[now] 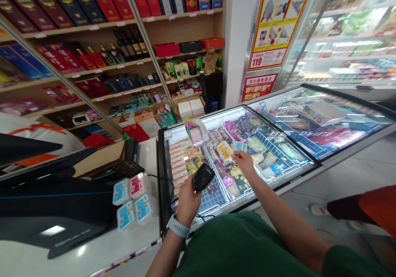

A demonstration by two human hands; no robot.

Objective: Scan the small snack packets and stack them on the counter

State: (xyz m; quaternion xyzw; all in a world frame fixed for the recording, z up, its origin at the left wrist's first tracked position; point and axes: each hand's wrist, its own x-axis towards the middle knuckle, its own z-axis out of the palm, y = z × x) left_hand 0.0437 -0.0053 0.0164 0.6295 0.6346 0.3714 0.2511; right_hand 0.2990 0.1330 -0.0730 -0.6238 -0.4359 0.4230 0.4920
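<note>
My left hand (188, 198), with a watch on the wrist, is wrapped around a black barcode scanner (203, 177) above the freezer's glass top. Its head points away from me. To the right, my right hand (244, 163) is closed in a pinch at the edge of a small pack with a yellow label (225, 150). A blue-and-white label (239, 146) shows just beyond the fingertips; I cannot tell whether it belongs to the same pack. On the counter at left sit several clear plastic boxes (126, 216) with blue labels and one box with a red label (138, 185).
The chest freezer (262, 182) holds wire baskets of packaged food. A black checkout machine (62, 211) stands on the white counter (102, 248). The scanner's cable (162, 177) runs beside the freezer. Shelves (130, 21) of boxed goods rise behind. Another person's leg (343, 211) shows at right.
</note>
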